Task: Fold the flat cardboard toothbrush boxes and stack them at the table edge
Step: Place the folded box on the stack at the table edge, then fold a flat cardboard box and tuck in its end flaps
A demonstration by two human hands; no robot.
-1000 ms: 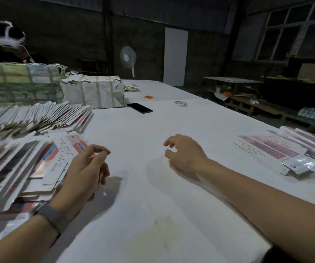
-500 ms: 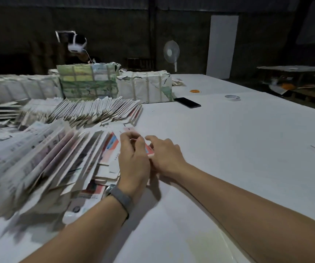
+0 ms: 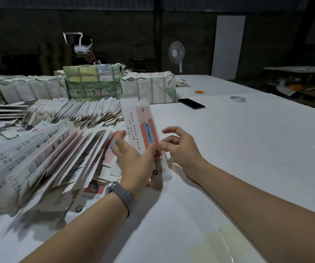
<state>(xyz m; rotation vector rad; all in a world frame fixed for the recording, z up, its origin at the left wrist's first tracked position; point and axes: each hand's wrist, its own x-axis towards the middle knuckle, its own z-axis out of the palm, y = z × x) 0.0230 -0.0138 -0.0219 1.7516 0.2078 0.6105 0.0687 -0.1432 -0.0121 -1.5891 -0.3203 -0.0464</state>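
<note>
From the head camera, the wide white table [image 3: 228, 141] lies bare to the right of the long flat pink-and-white cardboard toothbrush box [image 3: 143, 133], out to its far edge under a dark wall. That box is raised off the table and tilted, its top end pointing away. The left hand [image 3: 133, 160] grasps it from the left, thumb across its printed front. The right hand [image 3: 181, 147] is just right of the box, fingers loosely curled, fingertips at its right edge; whether they pinch it cannot be told.

The box's lower end is hidden behind the left hand, and its print is too small to read.

Left of the box, a fanned heap of flat printed cardboard boxes [image 3: 44, 154] crowds the table. Beyond the box stand strapped paper-wrapped bundles [image 3: 94, 82]. A black phone [image 3: 191, 103], a white tape roll [image 3: 237, 99] and a white standing fan [image 3: 176, 54] lie beyond it to the right.
</note>
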